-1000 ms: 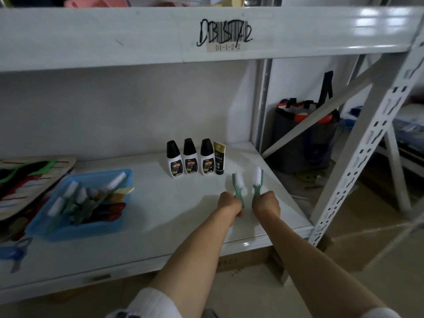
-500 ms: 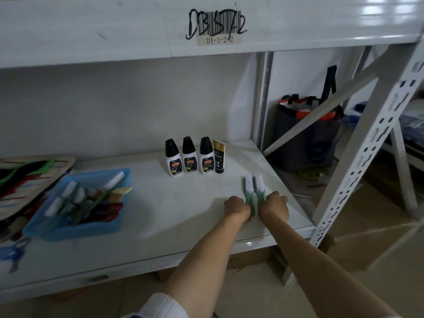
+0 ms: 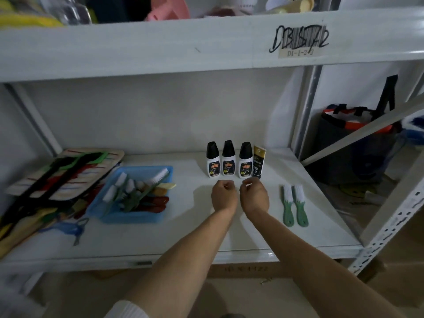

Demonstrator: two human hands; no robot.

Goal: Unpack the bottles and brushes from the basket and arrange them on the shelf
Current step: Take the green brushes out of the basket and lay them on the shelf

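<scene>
Three white bottles with black caps (image 3: 228, 159) stand in a row at the back of the white shelf (image 3: 195, 235), with a black and gold tube (image 3: 259, 162) at their right end. Two green-handled brushes (image 3: 294, 204) lie side by side on the shelf, right of my hands. A blue basket (image 3: 128, 214) on the left holds several more brushes. My left hand (image 3: 223, 196) and my right hand (image 3: 254, 195) hover close together just in front of the bottles, fingers curled, holding nothing.
A striped pad with black and green straps (image 3: 64, 173) and a blue tool (image 3: 68, 229) lie left of the basket. The upper shelf beam (image 3: 160, 47) overhangs. A slotted upright post (image 3: 390, 226) and a dark bag (image 3: 353, 143) stand to the right.
Both hands let go of the two green brushes, which now lie on the shelf, and moved left toward the bottles. The camera view shifted left.
</scene>
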